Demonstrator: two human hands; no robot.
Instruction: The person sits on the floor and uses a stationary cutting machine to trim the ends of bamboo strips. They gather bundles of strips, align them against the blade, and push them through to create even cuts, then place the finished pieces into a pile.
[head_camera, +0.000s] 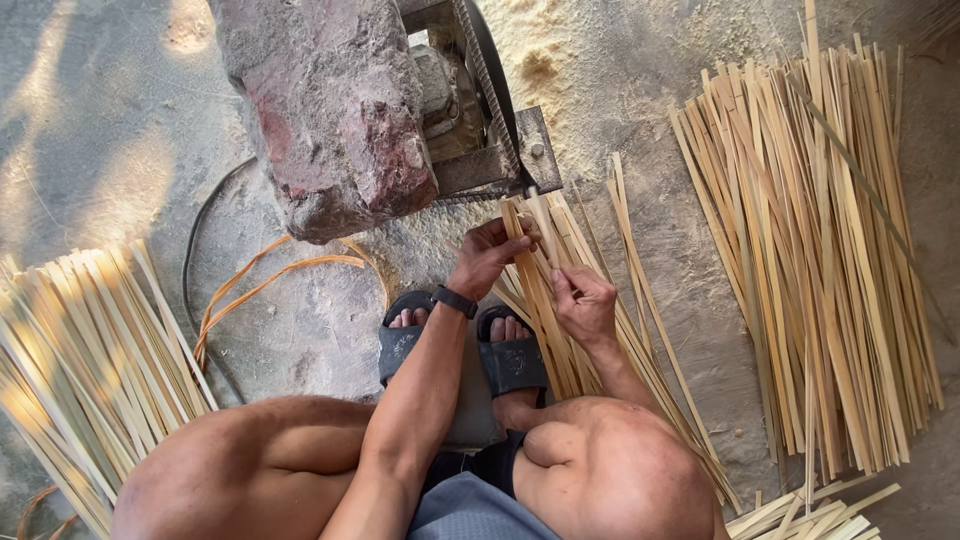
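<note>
I squat on the ground with a small bundle of bamboo strips (545, 300) running between my knees. My left hand (492, 252) grips the top of that bundle just below a dusty machine (470, 120) with a dark belt wheel. My right hand (584, 303) holds the same strips a little lower, fingers curled round them. The strip tips reach up to the machine's metal plate (538, 150). A black watch sits on my left wrist.
A big pile of bamboo strips (820, 260) lies to the right and another pile (80, 350) to the left. A large reddish stone (330, 110) rests on the machine. Sawdust (600, 70) covers the ground behind it. A black cable and orange strap (260, 285) curl left.
</note>
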